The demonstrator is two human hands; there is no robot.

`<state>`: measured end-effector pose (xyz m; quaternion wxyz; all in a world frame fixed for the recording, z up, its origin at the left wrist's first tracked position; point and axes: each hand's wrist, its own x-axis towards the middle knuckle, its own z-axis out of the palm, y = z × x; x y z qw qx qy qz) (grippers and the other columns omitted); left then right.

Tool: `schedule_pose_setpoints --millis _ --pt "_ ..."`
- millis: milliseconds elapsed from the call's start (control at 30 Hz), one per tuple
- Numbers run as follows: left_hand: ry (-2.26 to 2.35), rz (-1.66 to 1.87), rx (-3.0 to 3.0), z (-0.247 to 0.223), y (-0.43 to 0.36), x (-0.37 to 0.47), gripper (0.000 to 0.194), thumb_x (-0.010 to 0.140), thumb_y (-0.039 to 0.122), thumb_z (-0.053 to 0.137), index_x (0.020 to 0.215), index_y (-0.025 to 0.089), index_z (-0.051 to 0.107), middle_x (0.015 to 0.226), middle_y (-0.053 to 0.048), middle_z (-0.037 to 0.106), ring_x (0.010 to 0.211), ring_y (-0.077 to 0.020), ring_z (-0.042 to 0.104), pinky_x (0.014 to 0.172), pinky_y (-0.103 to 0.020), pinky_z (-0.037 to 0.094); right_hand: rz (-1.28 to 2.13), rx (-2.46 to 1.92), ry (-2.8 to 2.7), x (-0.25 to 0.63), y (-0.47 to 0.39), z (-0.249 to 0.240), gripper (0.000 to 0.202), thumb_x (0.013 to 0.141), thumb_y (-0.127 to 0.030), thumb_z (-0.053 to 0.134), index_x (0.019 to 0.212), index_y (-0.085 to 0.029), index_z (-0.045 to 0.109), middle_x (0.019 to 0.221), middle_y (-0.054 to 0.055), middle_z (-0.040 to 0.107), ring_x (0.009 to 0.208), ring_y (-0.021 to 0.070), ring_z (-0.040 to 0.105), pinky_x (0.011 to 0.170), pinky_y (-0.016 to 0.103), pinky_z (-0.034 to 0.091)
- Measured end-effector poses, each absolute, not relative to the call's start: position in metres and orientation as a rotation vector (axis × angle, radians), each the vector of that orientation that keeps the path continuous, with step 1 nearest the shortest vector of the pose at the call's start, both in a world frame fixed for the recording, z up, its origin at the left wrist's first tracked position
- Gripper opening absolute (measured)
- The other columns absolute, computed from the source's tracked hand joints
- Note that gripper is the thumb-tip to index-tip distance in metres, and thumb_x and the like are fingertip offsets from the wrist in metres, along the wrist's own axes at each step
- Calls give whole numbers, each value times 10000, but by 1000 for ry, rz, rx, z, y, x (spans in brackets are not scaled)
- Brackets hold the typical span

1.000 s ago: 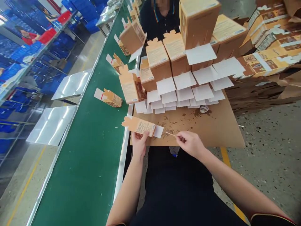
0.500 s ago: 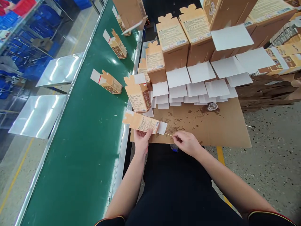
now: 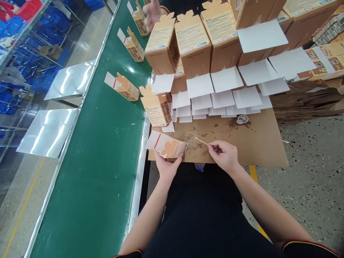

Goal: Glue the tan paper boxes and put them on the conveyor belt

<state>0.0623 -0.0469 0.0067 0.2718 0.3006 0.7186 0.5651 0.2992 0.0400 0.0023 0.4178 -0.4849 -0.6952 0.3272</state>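
A small printed carton (image 3: pixel 172 146) with a white flap and a red strip is gripped in my left hand (image 3: pixel 168 165), over the near left corner of a brown cardboard sheet (image 3: pixel 258 139). My right hand (image 3: pixel 224 154) pinches a thin swab (image 3: pixel 201 141) by one end, its white tip pointing left, apart from the carton. Another open carton (image 3: pixel 156 109) stands just beyond my left hand. A small clear dish (image 3: pixel 242 119) sits on the sheet amid dark wet spots.
Rows of stacked cartons (image 3: pixel 193 46) with white flaps fill the back of the sheet. A green conveyor (image 3: pixel 107 150) with a metal edge runs along the left, bearing several cartons. Another person's hand (image 3: pixel 152 14) is at the top.
The held carton has turned, its white flap with the red strip now facing left. My right hand and the swab have moved right, away from it. Another carton now stands at the stack's left end.
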Motion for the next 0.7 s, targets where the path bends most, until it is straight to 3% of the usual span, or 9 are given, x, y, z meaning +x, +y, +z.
schedule_pose_setpoints --millis 233,533,700 --pt "2123 1411 1112 -1 -45 70 801 722 432 1001 1389 211 617 1342 -178 762 1290 -371 783 1111 -513 653 826 -1152 -1657 313 15 0 208 1042 -302 723 848 -258 783 728 15 760 578 153 675 554 275 608" --pt "2208 1382 1143 -3 -43 75 787 693 404 1013 1369 206 662 1312 -173 767 1287 -404 776 1139 -562 632 812 -1139 -1649 325 -3 9 201 1045 -311 728 852 -269 763 694 -1 734 534 152 650 511 284 579" --pt "2176 1613 891 16 -73 11 795 665 393 1069 1328 238 659 1320 -144 787 1320 -400 771 1199 -635 605 730 -1214 -1636 336 -4 12 269 1051 -370 723 808 -261 760 678 10 735 522 157 642 523 290 581"
